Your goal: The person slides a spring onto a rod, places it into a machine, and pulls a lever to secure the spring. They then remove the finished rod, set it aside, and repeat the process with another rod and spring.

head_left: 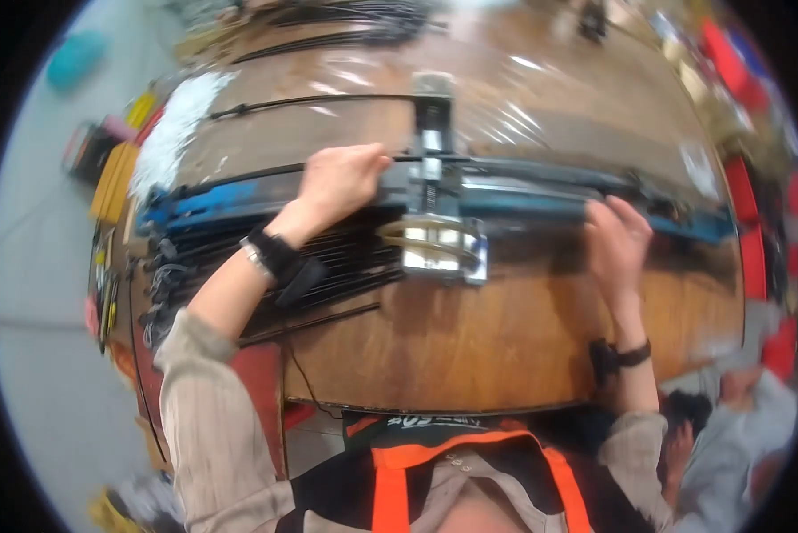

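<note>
My left hand (338, 185) is closed around a long, thin black cable (239, 180), which looks stiff and runs left to right. The cable passes into a metal fixture (432, 191) at the middle of the table, just right of that hand. A clear yellowish tube (430, 240) loops over the fixture's near end. My right hand (619, 244) hangs near the right part of a long blue and grey rail (532, 202). Its fingers are bent and blurred, and whether anything is between them cannot be made out.
Several black cables (328, 262) lie bunched at the near left, and more (354, 27) at the far edge. Another cable (319, 99) reaches the fixture's far end. Red bins (747, 226) line the right side. A person's grey sleeve (745, 435) shows at the lower right.
</note>
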{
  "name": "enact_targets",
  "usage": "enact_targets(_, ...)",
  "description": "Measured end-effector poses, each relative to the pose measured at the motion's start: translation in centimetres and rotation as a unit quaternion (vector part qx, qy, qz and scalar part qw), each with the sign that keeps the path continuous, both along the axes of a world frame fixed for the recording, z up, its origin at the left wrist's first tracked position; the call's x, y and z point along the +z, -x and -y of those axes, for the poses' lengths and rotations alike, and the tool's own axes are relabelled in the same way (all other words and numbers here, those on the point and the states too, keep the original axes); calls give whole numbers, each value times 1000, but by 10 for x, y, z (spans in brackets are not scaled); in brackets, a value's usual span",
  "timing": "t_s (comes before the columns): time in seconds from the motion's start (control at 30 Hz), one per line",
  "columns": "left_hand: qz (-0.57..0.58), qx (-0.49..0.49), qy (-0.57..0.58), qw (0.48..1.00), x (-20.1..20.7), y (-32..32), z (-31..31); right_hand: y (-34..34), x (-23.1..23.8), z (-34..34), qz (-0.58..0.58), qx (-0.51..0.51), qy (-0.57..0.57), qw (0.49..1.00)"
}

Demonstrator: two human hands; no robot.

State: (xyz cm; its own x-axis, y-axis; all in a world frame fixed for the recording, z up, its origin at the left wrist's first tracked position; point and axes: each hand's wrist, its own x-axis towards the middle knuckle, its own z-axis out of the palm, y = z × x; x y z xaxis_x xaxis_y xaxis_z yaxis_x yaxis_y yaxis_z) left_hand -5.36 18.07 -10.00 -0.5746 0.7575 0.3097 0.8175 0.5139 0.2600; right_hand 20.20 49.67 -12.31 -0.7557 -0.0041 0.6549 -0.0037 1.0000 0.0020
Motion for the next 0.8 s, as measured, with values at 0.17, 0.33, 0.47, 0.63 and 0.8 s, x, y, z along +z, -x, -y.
enact_targets(0.17, 5, 15, 47, 999, 5, 0, -14, -2, -8, 26, 7, 30, 70, 997)
enact_targets(0.33, 5, 16, 45, 999, 1, -2, -11, 5, -14, 46, 19, 67, 127, 989)
enact_targets(0.47, -5, 12, 54, 998, 0, -5, -9, 16, -20, 58, 38, 103, 182, 977)
enact_targets(0.63, -53, -9, 17, 998, -5, 4, -9, 33, -30, 61, 36, 163, 272, 948)
enact_targets(0.8, -140, -73, -37, 987, -13, 1, -18, 33, -30, 58, 55, 188, 366, 910)
